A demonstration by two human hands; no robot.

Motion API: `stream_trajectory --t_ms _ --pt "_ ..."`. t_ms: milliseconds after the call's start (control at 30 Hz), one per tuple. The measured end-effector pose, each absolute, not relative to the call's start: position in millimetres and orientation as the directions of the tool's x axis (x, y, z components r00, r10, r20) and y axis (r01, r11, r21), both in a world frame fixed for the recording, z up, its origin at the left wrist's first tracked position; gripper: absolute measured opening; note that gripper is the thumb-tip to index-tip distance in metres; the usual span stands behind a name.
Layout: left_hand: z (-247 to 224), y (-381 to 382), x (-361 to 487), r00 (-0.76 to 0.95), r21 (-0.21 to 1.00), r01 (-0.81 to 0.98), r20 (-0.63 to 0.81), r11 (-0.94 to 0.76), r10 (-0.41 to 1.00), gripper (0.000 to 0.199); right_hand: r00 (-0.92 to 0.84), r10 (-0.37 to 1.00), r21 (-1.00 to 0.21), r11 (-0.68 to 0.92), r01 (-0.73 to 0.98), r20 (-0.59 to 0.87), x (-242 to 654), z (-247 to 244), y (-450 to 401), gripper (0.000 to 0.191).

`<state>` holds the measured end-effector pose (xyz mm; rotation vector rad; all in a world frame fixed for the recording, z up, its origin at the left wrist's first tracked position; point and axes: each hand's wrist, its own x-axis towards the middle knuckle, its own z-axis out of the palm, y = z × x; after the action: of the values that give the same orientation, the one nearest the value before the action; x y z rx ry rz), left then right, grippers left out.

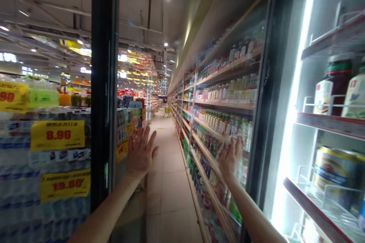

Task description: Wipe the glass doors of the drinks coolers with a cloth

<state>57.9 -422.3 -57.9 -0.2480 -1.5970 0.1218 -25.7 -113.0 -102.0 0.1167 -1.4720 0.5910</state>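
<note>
A dark-framed glass door [171, 152] of a drinks fridge stands swung out in front of me, and the aisle shows through it. My left hand [141, 152] is stretched out with fingers spread, its palm towards the glass near the left side of the frame. Towards the right side of the pane, my right hand [230, 155] is closed on a crumpled white cloth [238, 139], held against the glass. The cloth is partly hidden by the fingers, and whether it is fabric or paper is unclear.
At right, lit fridge shelves hold bottles [325, 93] and cans [332, 169]. Packs of bottled water [19, 186] with yellow price signs [57, 135] stand at left. Long drink shelves [222, 102] line the aisle behind the glass. A green trolley [167, 112] stands far off.
</note>
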Motion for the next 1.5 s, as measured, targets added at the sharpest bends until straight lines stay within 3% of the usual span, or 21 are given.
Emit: stream_trajectory --t_ms 133,200,267,367,433,467,600,667,767,900,967,1033,1167,1233,1333,1433,1500 --pt "-56 -423 58 -0.008 -0.273 0.039 0.962 0.961 0.273 0.067 0.005 -0.108 0.096 0.85 -0.518 0.994 -7 -111 -173 0.05" --pt "-56 -424 58 -0.005 -0.286 0.022 0.958 0.958 0.286 0.067 0.014 -0.204 0.182 0.834 -0.521 0.979 -5 -111 -175 0.048" --pt "-57 -424 58 -0.006 -0.286 0.012 0.958 0.958 0.286 0.067 0.047 -0.111 0.12 0.863 -0.49 0.993 -11 -105 -158 0.049" --pt "-57 -424 59 -0.018 -0.277 0.004 0.961 0.961 0.277 0.067 0.061 0.193 -0.146 0.884 -0.445 0.979 -22 -86 -133 0.051" --pt "-57 -424 59 -0.017 -0.277 -0.004 0.961 0.961 0.277 0.067 0.062 0.246 -0.194 0.872 -0.449 0.967 -20 -75 -141 0.052" --pt "-57 -423 60 -0.011 -0.278 -0.006 0.961 0.961 0.278 0.067 0.066 0.19 -0.138 0.875 -0.464 0.98 -16 -73 -153 0.051" --pt "-56 -424 60 0.005 -0.285 0.007 0.959 0.959 0.285 0.067 0.102 -0.258 0.27 0.783 -0.56 0.961 5 -81 -210 0.042" --pt "-56 -423 60 -0.003 -0.282 0.018 0.96 0.959 0.282 0.066 0.089 -0.339 0.325 0.747 -0.58 0.937 7 -88 -210 0.039" --pt "-57 -423 61 -0.01 -0.273 0.03 0.962 0.962 0.273 0.064 0.057 -0.201 0.201 0.826 -0.527 0.978 -6 -96 -164 0.043" --pt "-58 -422 61 -0.017 -0.266 0.028 0.964 0.964 0.266 0.063 0.006 0.256 -0.229 0.875 -0.426 0.967 -26 -94 -106 0.051" --pt "-58 -422 61 -0.017 -0.266 0.025 0.964 0.964 0.266 0.063 -0.009 0.299 -0.274 0.861 -0.428 0.954 -23 -95 -115 0.052" --pt "-57 -422 61 -0.012 -0.268 0.021 0.963 0.963 0.268 0.064 0.015 0.14 -0.117 0.875 -0.471 0.99 -10 -99 -149 0.051" --pt "-57 -425 58 -0.018 -0.272 0.02 0.962 0.962 0.273 0.065 0.05 -0.356 0.319 0.755 -0.573 0.933 19 -111 -221 0.04" --pt "-58 -426 58 -0.025 -0.269 0.034 0.963 0.963 0.27 0.064 0.069 -0.454 0.401 0.694 -0.598 0.888 22 -115 -223 0.035" --pt "-58 -425 58 -0.042 -0.248 0.071 0.967 0.966 0.251 0.063 0.059 -0.305 0.287 0.787 -0.546 0.95 5 -116 -176 0.038" --pt "-59 -423 59 -0.062 -0.234 0.066 0.969 0.97 0.238 0.062 0.004 0.107 -0.095 0.9 -0.426 0.994 -17 -113 -116 0.047" --pt "-59 -423 58 -0.051 -0.237 0.051 0.969 0.97 0.24 0.062 -0.014 0.292 -0.274 0.878 -0.392 0.956 -22 -113 -102 0.051"
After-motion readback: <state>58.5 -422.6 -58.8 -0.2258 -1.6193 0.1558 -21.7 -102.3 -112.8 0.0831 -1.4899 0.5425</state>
